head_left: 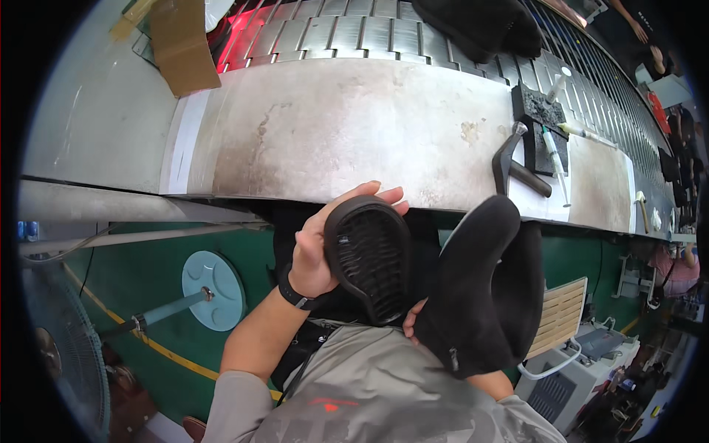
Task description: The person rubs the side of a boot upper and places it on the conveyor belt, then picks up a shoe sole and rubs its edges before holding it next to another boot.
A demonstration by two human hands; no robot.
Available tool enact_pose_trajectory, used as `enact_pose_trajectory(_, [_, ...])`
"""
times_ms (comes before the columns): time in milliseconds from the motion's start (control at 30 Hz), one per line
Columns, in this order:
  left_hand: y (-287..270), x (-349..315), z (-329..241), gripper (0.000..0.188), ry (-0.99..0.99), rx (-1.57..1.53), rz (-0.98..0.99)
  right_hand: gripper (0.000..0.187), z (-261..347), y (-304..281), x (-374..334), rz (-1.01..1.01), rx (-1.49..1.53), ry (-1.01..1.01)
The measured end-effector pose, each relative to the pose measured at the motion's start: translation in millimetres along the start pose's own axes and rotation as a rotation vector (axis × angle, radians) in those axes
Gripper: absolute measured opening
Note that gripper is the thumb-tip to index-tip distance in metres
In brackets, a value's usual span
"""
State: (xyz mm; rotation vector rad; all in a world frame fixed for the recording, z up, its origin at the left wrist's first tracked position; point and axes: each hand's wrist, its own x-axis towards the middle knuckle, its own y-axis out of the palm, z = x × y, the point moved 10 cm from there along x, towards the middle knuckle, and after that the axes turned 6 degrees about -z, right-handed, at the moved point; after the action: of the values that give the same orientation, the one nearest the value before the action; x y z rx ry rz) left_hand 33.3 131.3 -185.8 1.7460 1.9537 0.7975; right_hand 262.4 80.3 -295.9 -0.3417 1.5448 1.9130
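In front of my body, my left hand (pixel 314 255) grips a black shoe sole (pixel 369 258) by its outer edge. The sole's ribbed, hollow inner side faces up, its wide end pointing away from me. To its right is a black ankle boot (pixel 473 288) with a zipper pull near its shaft, tilted with the toe toward the bench. My right hand (pixel 414 322) holds the boot from beneath; only some fingertips show beside it, and the rest of the hand is behind the boot. The sole and the boot are apart.
Ahead runs a stained pale workbench (pixel 332 125), with a hammer (pixel 506 162), a syringe (pixel 555 159) and a black block (pixel 539 107) at its right. Behind it, a slatted metal conveyor (pixel 354 33) carries dark footwear (pixel 487 29). A fan (pixel 63 354) stands left; people are at far right.
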Motion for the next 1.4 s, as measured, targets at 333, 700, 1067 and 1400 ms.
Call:
enact_pose_trajectory(333, [1,13,13,0.115,0.008,0.067,-0.034,0.053,24,10,20,0.355,0.141,-0.048])
enact_pose_trajectory(700, [9,30,22,0.112,-0.034,0.011,-0.037,0.057,1,-43,14,0.064,0.139,-0.020])
enact_pose_trajectory(1067, [-16,13,10,0.115,0.005,0.065,-0.106,0.053,-6,-30,16,0.243,0.396,0.166])
enact_pose_trajectory(1400, [36,41,-25,0.155,-0.093,-0.012,-0.003,0.035,32,41,-2,-0.071,-0.187,-0.213])
